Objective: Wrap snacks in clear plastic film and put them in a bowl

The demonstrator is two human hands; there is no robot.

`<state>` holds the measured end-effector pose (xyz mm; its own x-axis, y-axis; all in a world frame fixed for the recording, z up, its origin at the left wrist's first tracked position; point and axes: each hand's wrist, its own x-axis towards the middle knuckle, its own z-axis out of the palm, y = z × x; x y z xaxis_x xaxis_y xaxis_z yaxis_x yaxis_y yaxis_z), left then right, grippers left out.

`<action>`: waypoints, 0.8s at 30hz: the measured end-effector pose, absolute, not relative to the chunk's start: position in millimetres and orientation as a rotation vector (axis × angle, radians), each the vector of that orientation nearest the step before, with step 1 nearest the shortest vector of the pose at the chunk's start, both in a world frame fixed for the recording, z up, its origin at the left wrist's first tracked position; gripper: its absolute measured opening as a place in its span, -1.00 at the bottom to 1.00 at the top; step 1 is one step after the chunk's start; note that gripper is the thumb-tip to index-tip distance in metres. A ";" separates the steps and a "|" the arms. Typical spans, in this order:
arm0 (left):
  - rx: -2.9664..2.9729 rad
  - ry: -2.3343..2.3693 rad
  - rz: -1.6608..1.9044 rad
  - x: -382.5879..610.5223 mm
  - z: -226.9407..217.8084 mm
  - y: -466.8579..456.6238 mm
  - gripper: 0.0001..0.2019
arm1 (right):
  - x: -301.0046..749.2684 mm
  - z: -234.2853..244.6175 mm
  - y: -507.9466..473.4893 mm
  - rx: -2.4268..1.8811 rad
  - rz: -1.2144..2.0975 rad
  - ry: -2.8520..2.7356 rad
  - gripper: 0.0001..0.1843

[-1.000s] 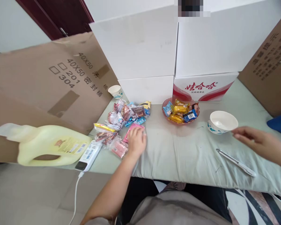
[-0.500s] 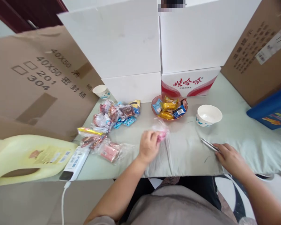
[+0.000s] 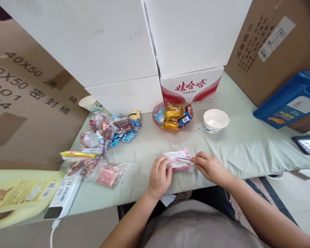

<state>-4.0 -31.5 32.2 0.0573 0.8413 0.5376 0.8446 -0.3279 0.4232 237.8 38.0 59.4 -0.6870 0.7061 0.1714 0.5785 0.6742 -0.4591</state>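
Note:
A pink snack packet in clear wrap lies on the pale green cloth near the table's front edge. My left hand grips the packet's left end, fingers curled on it. My right hand is closed on a thin silver tool whose tip lies across the packet's right part. What kind of tool it is I cannot make out. A pink dish of wrapped sweets and a white bowl stand behind the hands.
A heap of wrapped snacks lies at the left, with a paper cup behind it. A yellow jug and a white power bank sit at the front left. White boxes and brown cartons wall the back. A blue jug and phone are right.
My left hand carried the pink packet from the snack heap to the table's front middle. My right hand picked up the silver tool and brought it to the packet. The view shifted right.

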 end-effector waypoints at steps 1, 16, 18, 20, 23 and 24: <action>-2.282 -1.868 -1.113 -7.6 31.8 -28.9 -0.73 | 251.8 56.2 41.7 -1.067 0.544 -2.545 -0.69; -1.324 -2.112 -1.772 -66.1 40.8 -10.6 -0.81 | 264.6 55.4 35.4 -1.244 0.758 -2.220 -0.66; -1.695 -1.820 -1.609 -55.5 48.8 -18.3 -0.89 | 235.0 51.5 35.0 -1.131 0.817 -2.244 -0.58; -2.171 -1.642 -1.340 -43.4 54.0 -21.2 -0.84 | 212.2 47.6 35.2 -1.066 0.741 -2.221 -0.53; -2.496 -1.712 -0.952 -35.4 52.0 -15.8 -0.65 | 196.2 51.6 30.4 -0.961 0.646 -2.198 -0.72; -2.502 -1.776 -0.859 -36.6 49.3 -13.1 -0.59 | 195.9 55.8 27.0 -0.890 0.658 -2.228 -0.74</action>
<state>-36.6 -13.1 49.3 0.2340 0.8869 0.3984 0.8630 -0.3782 0.3351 195.9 27.0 55.8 -0.5643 0.7356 0.3749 0.4138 0.6449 -0.6425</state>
